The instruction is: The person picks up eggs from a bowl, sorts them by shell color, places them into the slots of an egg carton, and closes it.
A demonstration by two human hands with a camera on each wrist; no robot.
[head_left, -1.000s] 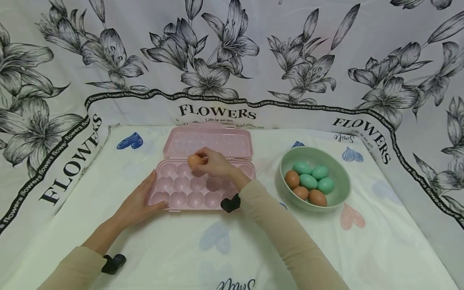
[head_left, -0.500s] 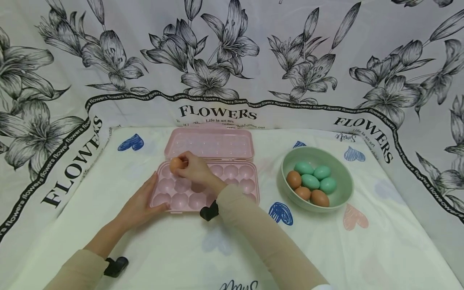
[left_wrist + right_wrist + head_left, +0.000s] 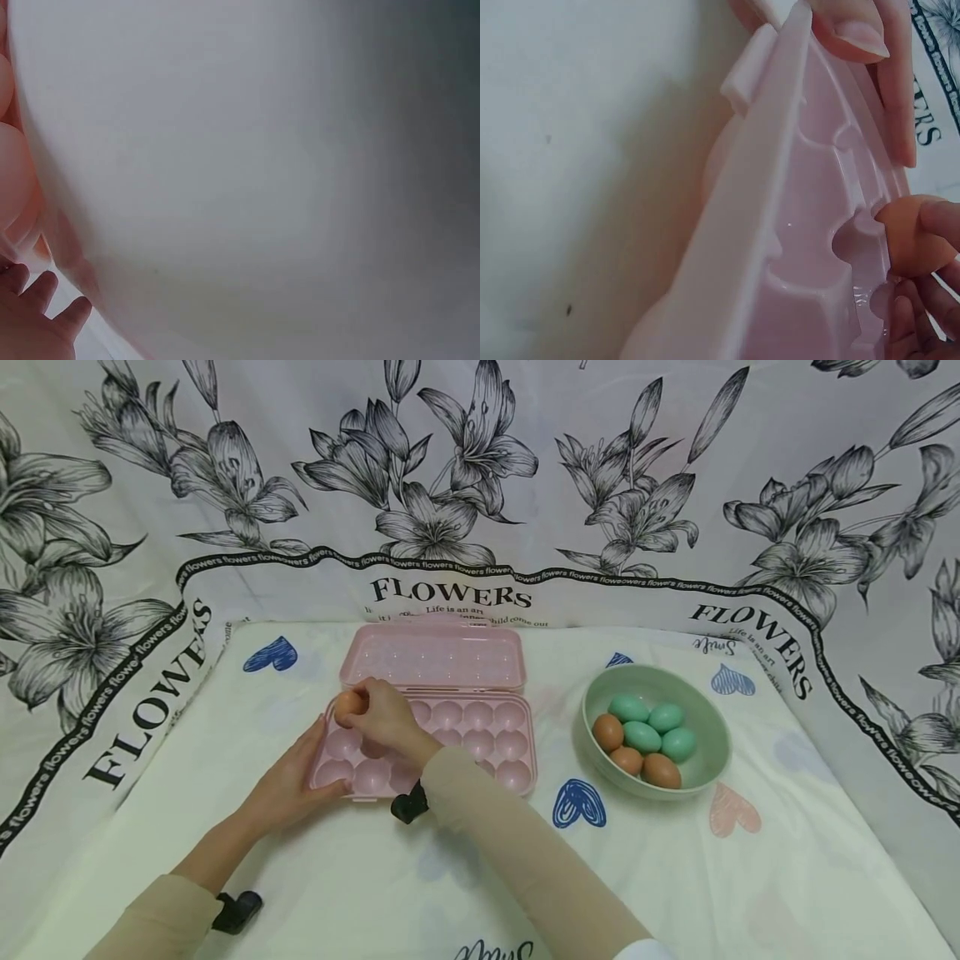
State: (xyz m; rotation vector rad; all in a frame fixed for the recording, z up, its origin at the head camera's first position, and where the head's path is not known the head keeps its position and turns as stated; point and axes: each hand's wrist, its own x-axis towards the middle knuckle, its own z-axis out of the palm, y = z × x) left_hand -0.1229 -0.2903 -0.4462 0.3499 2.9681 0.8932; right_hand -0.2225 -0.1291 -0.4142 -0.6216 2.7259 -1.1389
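Observation:
A pink plastic egg box (image 3: 513, 745) with rows of round hollows lies on the cloth, its lid (image 3: 435, 656) folded back behind it. My right hand (image 3: 386, 718) pinches a brown egg (image 3: 348, 706) over the back left corner hollow. In the right wrist view, the egg (image 3: 915, 238) sits between thumb and fingers, right at the tray's edge. My left hand (image 3: 281, 787) holds the box's left end, with the thumb on the front rim and the fingers along the side. Several front hollows are bare; the right hand hides some of the middle ones.
To the right stands a green bowl (image 3: 708, 764) with several green eggs (image 3: 641, 737) and 3 brown eggs (image 3: 662, 771). A white cloth (image 3: 315, 893) printed with hearts covers the table. A flower-printed curtain (image 3: 480, 527) hangs behind.
My right hand has carried the brown egg leftward across the box's back row to the left corner and slightly lower. The left hand stays at the box's left end.

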